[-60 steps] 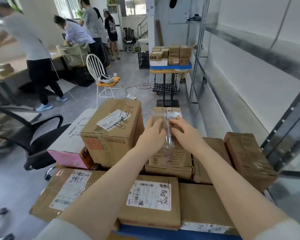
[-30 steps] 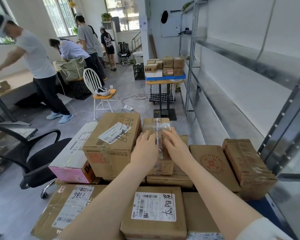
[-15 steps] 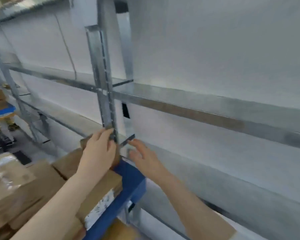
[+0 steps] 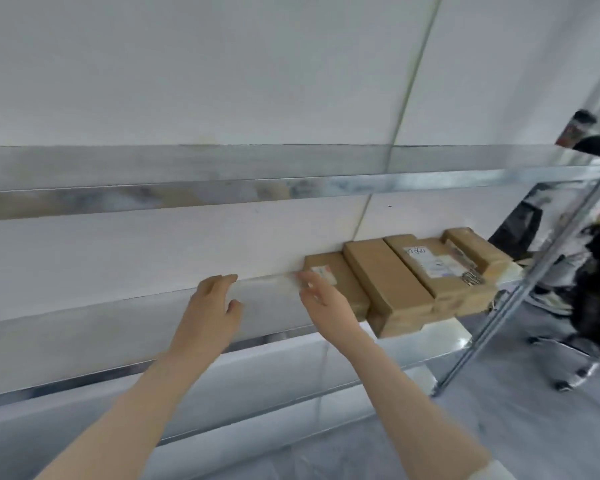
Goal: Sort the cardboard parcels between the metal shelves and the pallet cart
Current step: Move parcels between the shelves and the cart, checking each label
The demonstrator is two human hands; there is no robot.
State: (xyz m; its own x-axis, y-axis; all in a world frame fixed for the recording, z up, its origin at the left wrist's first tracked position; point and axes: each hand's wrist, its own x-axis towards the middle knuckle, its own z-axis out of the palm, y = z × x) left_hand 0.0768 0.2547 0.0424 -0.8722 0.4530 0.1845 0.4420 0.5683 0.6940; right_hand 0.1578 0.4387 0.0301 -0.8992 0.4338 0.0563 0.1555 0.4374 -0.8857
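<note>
Over the middle metal shelf, the left hand and right hand are both empty, fingers loosely spread. The right fingertips lie at the left edge of the leftmost cardboard parcel; contact cannot be told. Further parcels sit packed side by side to its right on this shelf.

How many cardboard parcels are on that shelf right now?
4, in a row on the shelf: small-label parcel beside the right hand, long plain parcel, big-label parcel, end parcel farthest right. Others may hide underneath.
</note>
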